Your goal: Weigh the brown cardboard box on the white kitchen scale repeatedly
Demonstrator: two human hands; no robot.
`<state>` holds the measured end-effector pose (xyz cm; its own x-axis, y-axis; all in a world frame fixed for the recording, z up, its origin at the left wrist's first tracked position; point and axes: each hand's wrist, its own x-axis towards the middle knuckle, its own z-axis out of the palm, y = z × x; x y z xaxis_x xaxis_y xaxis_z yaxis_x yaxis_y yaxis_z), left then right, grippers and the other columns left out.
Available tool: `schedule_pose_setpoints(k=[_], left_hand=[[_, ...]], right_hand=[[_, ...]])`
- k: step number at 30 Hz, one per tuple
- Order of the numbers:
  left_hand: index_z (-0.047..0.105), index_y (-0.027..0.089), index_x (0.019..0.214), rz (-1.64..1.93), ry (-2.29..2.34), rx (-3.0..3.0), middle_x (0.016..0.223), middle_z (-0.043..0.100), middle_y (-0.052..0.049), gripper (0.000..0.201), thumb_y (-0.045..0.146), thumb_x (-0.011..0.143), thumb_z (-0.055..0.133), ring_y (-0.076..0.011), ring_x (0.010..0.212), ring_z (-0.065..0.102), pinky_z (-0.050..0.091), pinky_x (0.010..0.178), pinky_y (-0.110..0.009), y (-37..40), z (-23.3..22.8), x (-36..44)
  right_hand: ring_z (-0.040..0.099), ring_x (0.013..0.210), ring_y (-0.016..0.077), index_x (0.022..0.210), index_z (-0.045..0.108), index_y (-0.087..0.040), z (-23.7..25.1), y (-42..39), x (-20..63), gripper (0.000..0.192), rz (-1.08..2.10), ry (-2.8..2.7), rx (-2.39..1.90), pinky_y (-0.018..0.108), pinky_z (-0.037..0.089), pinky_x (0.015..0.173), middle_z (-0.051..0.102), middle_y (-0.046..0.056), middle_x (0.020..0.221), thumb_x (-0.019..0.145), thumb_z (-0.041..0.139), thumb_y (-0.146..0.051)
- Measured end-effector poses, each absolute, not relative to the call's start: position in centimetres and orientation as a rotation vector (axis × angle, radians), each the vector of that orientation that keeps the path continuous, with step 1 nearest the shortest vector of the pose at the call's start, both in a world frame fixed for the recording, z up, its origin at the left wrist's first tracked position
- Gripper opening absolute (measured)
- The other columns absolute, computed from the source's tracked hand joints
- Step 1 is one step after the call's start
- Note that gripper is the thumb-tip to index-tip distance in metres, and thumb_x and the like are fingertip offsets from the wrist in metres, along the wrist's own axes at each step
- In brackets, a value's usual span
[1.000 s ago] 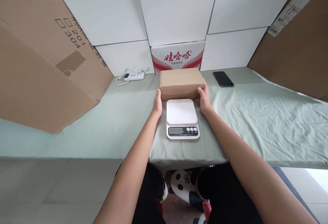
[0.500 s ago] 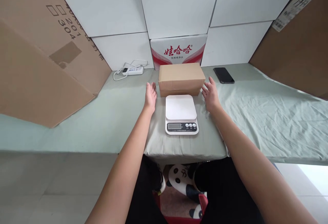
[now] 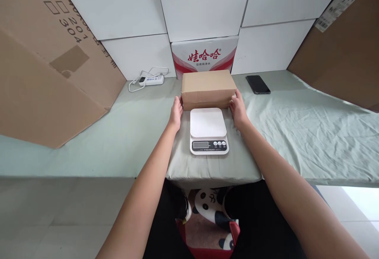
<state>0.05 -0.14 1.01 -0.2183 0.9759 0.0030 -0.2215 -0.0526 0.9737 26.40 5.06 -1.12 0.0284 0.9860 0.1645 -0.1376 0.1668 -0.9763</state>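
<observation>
A closed brown cardboard box (image 3: pixel 208 87) lies on the green cloth just behind a white digital kitchen scale (image 3: pixel 208 129). My left hand (image 3: pixel 176 111) presses against the box's left end. At the box's right end my right hand (image 3: pixel 237 107) does the same. The box rests on the cloth between both palms. The scale's platform is bare, and its display and buttons face me.
A black phone (image 3: pixel 257 84) lies to the right of the box. A white power strip (image 3: pixel 151 79) with its cord sits at the back left. A red-and-white carton (image 3: pixel 204 55) stands behind the box. Large cardboard sheets (image 3: pixel 44 65) lean on both sides, white panels behind.
One second ago both hands held the box's ends. Half a second ago they had let go and spread open. Now they are back against the ends.
</observation>
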Motion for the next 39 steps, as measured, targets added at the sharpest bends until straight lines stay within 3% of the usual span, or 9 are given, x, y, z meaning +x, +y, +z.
schedule_pose_setpoints(k=[6,13,16,20,26,31,34,36,39], left_hand=[[0.059,0.022,0.164,1.490,1.142,0.965,0.176,0.055,-0.007,0.072,0.067,0.113,0.034,-0.0269,0.170,0.043,0.032,0.141,-0.040,-0.4,0.7,0.6],[0.061,0.024,0.161,1.522,1.109,1.019,0.178,0.052,-0.008,0.077,0.076,0.108,0.042,-0.0295,0.173,0.038,0.029,0.143,-0.044,-0.6,1.0,0.6],[0.063,0.026,0.157,1.561,1.067,1.108,0.180,0.050,-0.008,0.083,0.085,0.101,0.046,-0.0309,0.174,0.035,0.029,0.143,-0.045,-1.1,1.6,0.7],[0.067,0.029,0.147,1.613,1.030,1.223,0.174,0.058,-0.008,0.079,0.089,0.097,0.051,-0.0323,0.173,0.037,0.034,0.139,-0.045,-3.4,2.3,0.6],[0.062,0.029,0.114,1.680,1.074,1.256,0.146,0.071,-0.009,0.065,0.091,0.092,0.059,-0.0297,0.138,0.067,0.055,0.114,-0.044,-7.2,2.5,-0.2],[0.054,0.027,0.096,1.698,1.140,1.204,0.111,0.071,-0.007,0.067,0.093,0.091,0.058,-0.0260,0.110,0.071,0.059,0.098,-0.042,-8.8,2.7,-0.3],[0.059,0.027,0.107,1.742,1.181,1.153,0.114,0.072,-0.008,0.068,0.093,0.094,0.053,-0.0281,0.114,0.072,0.060,0.100,-0.044,-10.0,2.7,0.3],[0.061,0.028,0.125,1.756,1.177,1.164,0.132,0.072,-0.011,0.071,0.092,0.096,0.051,-0.0310,0.130,0.069,0.057,0.109,-0.047,-10.7,2.6,0.7],[0.057,0.031,0.148,1.754,1.164,1.219,0.162,0.061,-0.012,0.077,0.089,0.099,0.048,-0.0334,0.156,0.054,0.047,0.126,-0.049,-11.3,2.4,1.4]], right_hand=[[0.048,0.164,0.0274,0.154,0.057,-0.039,-0.5,3.8,25.6,0.071,1.065,-1.276,-0.880,0.050,0.035,0.143,0.057,-0.005,0.173,0.089,0.067,-0.065],[0.042,0.168,0.0283,0.151,0.059,-0.045,0.1,3.9,26.0,0.063,1.014,-1.284,-0.879,0.055,0.032,0.143,0.058,-0.008,0.170,0.090,0.063,-0.061],[0.043,0.167,0.0310,0.152,0.057,-0.044,1.0,3.4,26.1,0.066,0.955,-1.311,-0.817,0.058,0.031,0.143,0.058,-0.005,0.169,0.089,0.065,-0.061],[0.046,0.165,0.0336,0.153,0.053,-0.041,2.3,1.3,25.8,0.068,0.932,-1.329,-0.783,0.062,0.036,0.140,0.059,0.002,0.167,0.089,0.066,-0.061],[0.049,0.160,0.0327,0.150,0.052,-0.040,2.7,-3.0,26.2,0.061,0.916,-1.318,-0.860,0.062,0.040,0.138,0.058,0.003,0.165,0.093,0.063,-0.058],[0.052,0.158,0.0315,0.151,0.051,-0.041,2.7,-7.1,26.4,0.053,0.938,-1.316,-0.919,0.060,0.045,0.134,0.058,0.002,0.165,0.099,0.056,-0.054],[0.054,0.156,0.0318,0.148,0.053,-0.041,2.9,-9.1,26.1,0.049,0.995,-1.286,-0.923,0.061,0.047,0.132,0.059,0.003,0.164,0.101,0.057,-0.052],[0.056,0.154,0.0318,0.148,0.054,-0.041,2.9,-10.0,25.9,0.048,1.023,-1.268,-0.921,0.061,0.048,0.131,0.061,0.003,0.161,0.101,0.059,-0.051],[0.057,0.152,0.0316,0.147,0.054,-0.041,3.0,-10.6,25.8,0.048,1.033,-1.256,-0.928,0.061,0.047,0.131,0.064,0.003,0.156,0.101,0.061,-0.050]])
